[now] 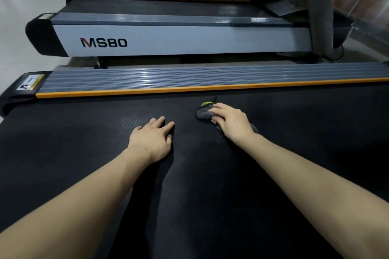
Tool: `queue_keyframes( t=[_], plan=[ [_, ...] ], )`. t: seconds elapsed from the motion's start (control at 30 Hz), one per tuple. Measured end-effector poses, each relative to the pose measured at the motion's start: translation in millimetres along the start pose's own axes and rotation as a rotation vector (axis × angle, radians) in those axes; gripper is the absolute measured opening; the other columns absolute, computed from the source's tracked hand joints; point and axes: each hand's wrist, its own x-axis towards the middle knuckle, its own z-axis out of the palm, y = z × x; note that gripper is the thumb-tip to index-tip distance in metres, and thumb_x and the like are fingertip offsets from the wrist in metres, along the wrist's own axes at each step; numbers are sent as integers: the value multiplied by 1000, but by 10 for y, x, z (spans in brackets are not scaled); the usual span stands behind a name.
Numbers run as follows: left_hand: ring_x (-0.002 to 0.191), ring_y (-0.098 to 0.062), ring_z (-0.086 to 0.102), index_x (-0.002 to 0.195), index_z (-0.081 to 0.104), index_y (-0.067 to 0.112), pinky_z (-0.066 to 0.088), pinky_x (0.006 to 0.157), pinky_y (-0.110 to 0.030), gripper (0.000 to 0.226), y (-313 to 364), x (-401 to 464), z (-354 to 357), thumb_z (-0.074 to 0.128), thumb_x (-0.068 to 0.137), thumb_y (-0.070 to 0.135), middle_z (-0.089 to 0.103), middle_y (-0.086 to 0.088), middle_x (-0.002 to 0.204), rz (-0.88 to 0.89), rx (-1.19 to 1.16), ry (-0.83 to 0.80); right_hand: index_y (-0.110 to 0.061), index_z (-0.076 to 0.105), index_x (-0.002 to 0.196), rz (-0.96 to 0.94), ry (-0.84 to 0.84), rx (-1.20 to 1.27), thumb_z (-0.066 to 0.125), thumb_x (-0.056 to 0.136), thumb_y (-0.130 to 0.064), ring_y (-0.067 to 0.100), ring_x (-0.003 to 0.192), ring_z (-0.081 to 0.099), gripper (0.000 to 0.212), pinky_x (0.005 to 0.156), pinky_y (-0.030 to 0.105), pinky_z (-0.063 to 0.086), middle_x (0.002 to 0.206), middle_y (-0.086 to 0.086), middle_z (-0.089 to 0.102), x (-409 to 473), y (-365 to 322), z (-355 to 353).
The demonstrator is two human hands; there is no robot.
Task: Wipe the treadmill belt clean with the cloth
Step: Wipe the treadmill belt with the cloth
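Leaning over a treadmill, a person reaches both bare arms forward onto its wide black belt. The right hand lies palm down on a small grey cloth with a lime-green edge, fingers spread over the bunched fabric and pressing it against the belt rather than pinching it; that grip is a flat hold on the cloth. The cloth sits towards the far side of the belt, near the orange trim of the ribbed grey side rail. The left hand rests flat and empty on the bare belt, just left of the right hand, fingers extended and holding nothing.

The cloth looks soft, light and limp, so it will likely crumple or slide out unless the palm keeps steady downward pressure on its middle. The belt's textured rubber surface probably drags against the fabric. The left hand seems placed to brace the body. Behind stands another treadmill marked MS80, with more in a row beyond it.
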Motion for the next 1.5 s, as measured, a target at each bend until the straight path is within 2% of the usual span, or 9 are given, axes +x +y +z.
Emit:
queue_keyframes(
  t=[0.17, 0.3, 0.47, 0.6, 0.87, 1.07, 1.2, 1.37, 1.5],
  plan=[
    [152, -14, 14, 151, 22, 47, 20, 119, -52, 53, -11, 0, 23, 23, 98, 48, 17, 12, 164, -6, 1, 17, -29, 69, 105, 228, 47, -58, 59, 96, -30, 24, 106, 62, 13, 80, 33, 42, 119, -13, 61, 412, 147, -25],
    [153, -12, 10, 153, 20, 46, 12, 122, -52, 54, -35, -28, -11, 24, 100, 46, 12, 13, 166, 10, -24, -1, -29, 71, 113, 315, 128, -75, 60, 95, -28, 23, 115, 60, 21, 90, 33, 42, 132, -12, 60, 375, -112, 104],
    [151, -15, 20, 151, 36, 35, 21, 122, -41, 53, -233, -35, -32, 40, 99, 39, 27, 7, 163, -9, -151, 99, -30, 73, 109, 93, 45, 26, 62, 93, -27, 19, 110, 62, 20, 88, 30, 43, 128, -16, 61, 553, -840, 526],
    [145, -21, 34, 142, 47, 41, 34, 114, -45, 47, -451, -16, -129, 38, 97, 52, 43, 8, 153, -81, 39, 153, -32, 69, 107, -59, -49, -4, 61, 92, -32, 19, 104, 63, 17, 83, 33, 49, 123, -15, 60, 566, -614, 407],
    [147, -23, 25, 148, 29, 41, 41, 106, -50, 53, -479, 55, -133, 27, 97, 58, 34, 8, 150, -116, -9, -36, -25, 71, 104, 373, 146, -132, 57, 96, -28, 29, 106, 62, 16, 86, 38, 46, 117, -5, 64, 329, -10, -101],
    [151, -21, 18, 152, 23, 44, 27, 117, -47, 56, -503, 79, -148, 27, 98, 59, 19, 7, 163, -99, 14, -45, -25, 71, 100, 61, 75, 43, 59, 93, -23, 24, 102, 62, 14, 82, 35, 47, 119, -8, 61, 697, -1262, 749],
    [153, -18, 11, 154, 17, 48, 17, 122, -48, 58, -532, 31, -117, 24, 98, 63, 11, 10, 166, -106, 16, -55, -17, 70, 107, -174, -13, -39, 55, 97, -19, 24, 106, 60, 18, 87, 30, 44, 122, 0, 60, 709, -997, 648],
    [154, -18, 9, 154, 15, 47, 19, 122, -44, 60, -562, 55, -83, 23, 98, 64, 9, 9, 167, -114, -8, -37, -20, 70, 100, 219, 167, -181, 56, 96, -22, 30, 99, 63, 14, 78, 33, 47, 116, -3, 60, 438, 236, 19],
    [154, -19, 7, 155, 15, 47, 18, 122, -46, 59, -532, 31, -2, 23, 99, 62, 7, 8, 167, -119, -5, 1, -21, 72, 97, 374, 279, -190, 60, 92, -21, 31, 99, 64, 14, 78, 34, 46, 116, -4, 64, 373, -33, 146]
  ],
)
